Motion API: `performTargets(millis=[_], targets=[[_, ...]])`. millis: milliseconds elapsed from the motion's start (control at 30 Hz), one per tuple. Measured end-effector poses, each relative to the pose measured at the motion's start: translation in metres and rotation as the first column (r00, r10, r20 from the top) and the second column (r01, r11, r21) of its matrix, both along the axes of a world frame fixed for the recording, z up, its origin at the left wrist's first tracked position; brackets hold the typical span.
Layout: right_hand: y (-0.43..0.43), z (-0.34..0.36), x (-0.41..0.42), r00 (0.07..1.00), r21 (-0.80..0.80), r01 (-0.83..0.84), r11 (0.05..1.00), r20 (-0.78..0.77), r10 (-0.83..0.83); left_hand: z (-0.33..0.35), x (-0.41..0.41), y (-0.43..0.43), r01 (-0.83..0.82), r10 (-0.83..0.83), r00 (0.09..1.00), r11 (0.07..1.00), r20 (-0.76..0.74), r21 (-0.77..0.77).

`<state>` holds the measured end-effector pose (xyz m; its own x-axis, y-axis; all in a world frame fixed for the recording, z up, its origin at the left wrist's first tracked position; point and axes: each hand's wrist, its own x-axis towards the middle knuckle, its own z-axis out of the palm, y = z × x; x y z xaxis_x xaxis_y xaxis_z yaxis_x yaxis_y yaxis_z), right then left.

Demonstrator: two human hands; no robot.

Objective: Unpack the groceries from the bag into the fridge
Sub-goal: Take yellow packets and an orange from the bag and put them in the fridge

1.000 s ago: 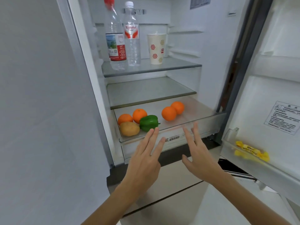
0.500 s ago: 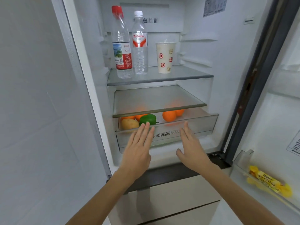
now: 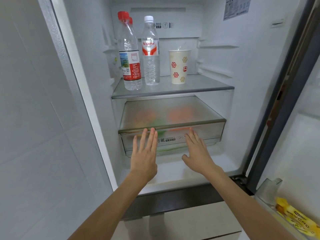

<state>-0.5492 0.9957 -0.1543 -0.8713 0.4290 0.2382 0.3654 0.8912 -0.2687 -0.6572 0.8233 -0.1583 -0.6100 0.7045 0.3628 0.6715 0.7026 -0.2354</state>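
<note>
The fridge stands open in front of me. Its clear crisper drawer (image 3: 211, 134) sits pushed in under the frosted lower shelf (image 3: 173, 110). Oranges and a green pepper show only as blurred colour through that shelf. My left hand (image 3: 144, 153) presses flat on the drawer front, fingers straight. My right hand (image 3: 196, 151) presses flat beside it, fingers straight too. On the upper glass shelf (image 3: 199, 87) stand a red-capped water bottle (image 3: 129, 66), a white-capped water bottle (image 3: 150, 54) and a patterned paper cup (image 3: 179, 66). No bag is in view.
The open fridge door (image 3: 294, 135) is at the right, with a yellow packet (image 3: 297, 219) in its lower bin. A grey tiled wall (image 3: 34, 135) fills the left. A beige lower drawer front (image 3: 190, 220) lies below the fridge compartment.
Both hands have pushed the crisper drawer back into the fridge. The produce, open to view a second ago, now lies under the frosted shelf. My head has come closer.
</note>
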Motion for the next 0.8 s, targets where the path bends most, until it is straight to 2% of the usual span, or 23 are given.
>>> performTargets(millis=[167, 300, 367, 467, 567, 667, 800], targets=[[-0.002, 0.003, -0.004, 0.998, 0.014, 0.029, 0.999, 0.060, -0.030, -0.002, -0.001, -0.001, -0.010, 0.009, 1.000, 0.999, -0.010, -0.041], [-0.012, 0.015, -0.007, 0.997, -0.042, 0.050, 0.998, 0.056, -0.048, 0.005, -0.002, -0.006, 0.035, -0.034, 0.999, 0.998, 0.017, -0.044], [-0.017, 0.025, -0.005, 0.997, -0.128, 0.069, 0.989, 0.055, -0.062, 0.009, -0.001, -0.011, 0.075, -0.072, 0.995, 0.996, 0.066, -0.039], [-0.027, 0.041, 0.006, 0.993, -0.364, 0.113, 0.925, 0.077, -0.092, 0.019, 0.003, -0.014, 0.107, -0.108, 0.979, 0.994, 0.171, 0.011], [-0.041, 0.056, 0.018, 0.986, -0.357, 0.165, 0.919, 0.068, -0.150, 0.032, 0.007, -0.016, 0.114, -0.139, 0.937, 0.989, 0.321, 0.096], [-0.059, 0.077, 0.031, 0.977, -0.317, 0.212, 0.925, 0.040, -0.210, 0.050, 0.003, -0.016, 0.198, -0.251, 0.897, 0.964, 0.364, 0.177], [-0.090, 0.094, 0.057, 0.951, -0.278, 0.300, 0.912, 0.020, -0.307, 0.077, -0.012, -0.015, 0.314, -0.398, 0.743, 0.917, 0.538, 0.244]])
